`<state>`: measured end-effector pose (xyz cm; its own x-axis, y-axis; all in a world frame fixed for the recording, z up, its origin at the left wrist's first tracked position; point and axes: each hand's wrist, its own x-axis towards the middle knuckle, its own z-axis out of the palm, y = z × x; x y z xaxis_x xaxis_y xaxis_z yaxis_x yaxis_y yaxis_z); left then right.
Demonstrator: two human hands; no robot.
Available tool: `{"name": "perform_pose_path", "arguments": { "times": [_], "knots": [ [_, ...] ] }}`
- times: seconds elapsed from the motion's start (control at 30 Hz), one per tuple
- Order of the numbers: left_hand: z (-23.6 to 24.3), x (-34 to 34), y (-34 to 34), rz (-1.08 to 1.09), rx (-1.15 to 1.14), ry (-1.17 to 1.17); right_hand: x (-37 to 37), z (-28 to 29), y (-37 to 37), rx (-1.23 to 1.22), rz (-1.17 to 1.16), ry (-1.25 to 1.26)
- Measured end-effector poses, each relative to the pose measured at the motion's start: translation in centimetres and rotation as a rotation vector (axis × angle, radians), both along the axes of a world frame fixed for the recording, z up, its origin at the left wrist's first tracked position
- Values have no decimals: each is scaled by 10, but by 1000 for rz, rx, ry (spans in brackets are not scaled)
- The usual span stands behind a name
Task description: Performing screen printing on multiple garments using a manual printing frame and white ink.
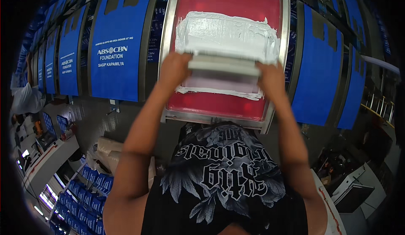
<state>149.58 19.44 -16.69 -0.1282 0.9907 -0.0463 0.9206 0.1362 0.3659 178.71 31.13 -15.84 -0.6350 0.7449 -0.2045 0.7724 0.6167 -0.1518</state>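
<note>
A wide pale squeegee (223, 64) lies across a red printing screen (219, 105), with one of my hands at each end. My left hand (175, 69) is closed round its left end, and my right hand (272, 79) grips the right end. Both hands are slightly blurred. Thick white ink (223, 30) covers the mesh beyond the squeegee. On the near side a thinner, pinkish-white film shows, edged by a ragged white line. A metal frame (168, 28) borders the screen on its sides and near end.
Blue printed fabric panels (118, 45) lie on dark boards in rows to the left, and more blue panels (318, 66) lie to the right. At lower left stands a rack of blue pieces (80, 197). A ladder (382, 108) is at far right.
</note>
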Motion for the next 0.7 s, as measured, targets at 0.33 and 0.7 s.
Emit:
{"name": "perform_pose_path", "arguments": {
  "times": [0.33,0.7],
  "knots": [
    [25,8,-55,-109,-102,28,13,49,-50,-50,34,10],
    [28,-37,104,-26,-98,77,-42,37,101,-84,13,9]
  ]
}}
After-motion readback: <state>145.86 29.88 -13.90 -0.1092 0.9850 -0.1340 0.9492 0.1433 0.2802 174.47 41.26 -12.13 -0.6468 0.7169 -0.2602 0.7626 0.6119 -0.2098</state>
